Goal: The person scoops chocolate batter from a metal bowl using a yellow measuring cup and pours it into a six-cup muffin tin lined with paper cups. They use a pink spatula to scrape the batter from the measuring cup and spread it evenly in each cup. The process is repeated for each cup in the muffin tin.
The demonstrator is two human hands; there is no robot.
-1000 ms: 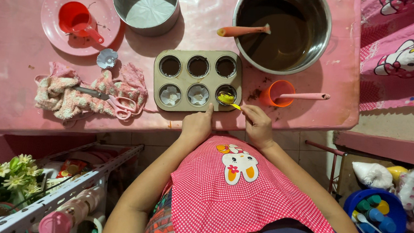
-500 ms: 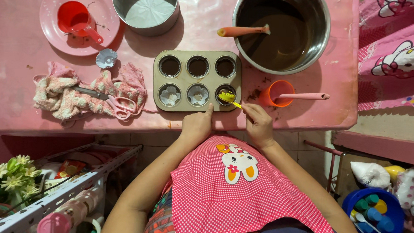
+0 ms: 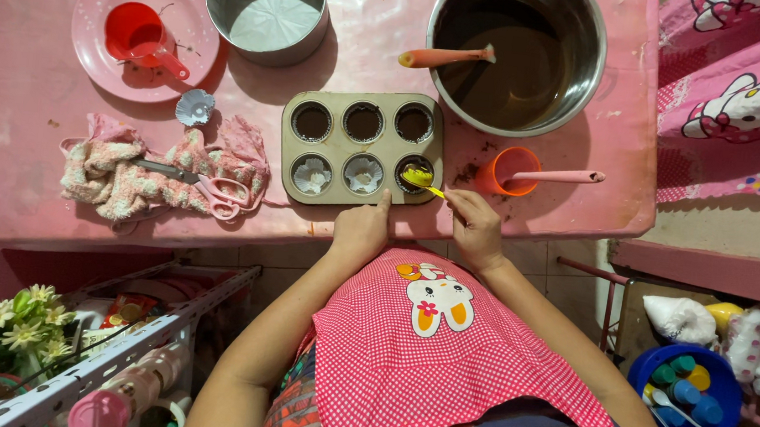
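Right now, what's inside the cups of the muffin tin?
In the muffin tin, the three back cups and the front cup under the yellow spoon hold dark batter. The other two front cups hold only white paper liners. Whether liners sit under the batter can't be seen.

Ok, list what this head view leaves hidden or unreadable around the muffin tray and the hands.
- Right hand: its curled fingers hide the grip on the yellow spoon.
- Sixth cup of the muffin tray: the spoon bowl covers it, so its fill level is unclear.
- Left hand: its palm side faces away; contact with the tray edge is unclear.
- Large steel bowl: its far rim is cut by the top edge.
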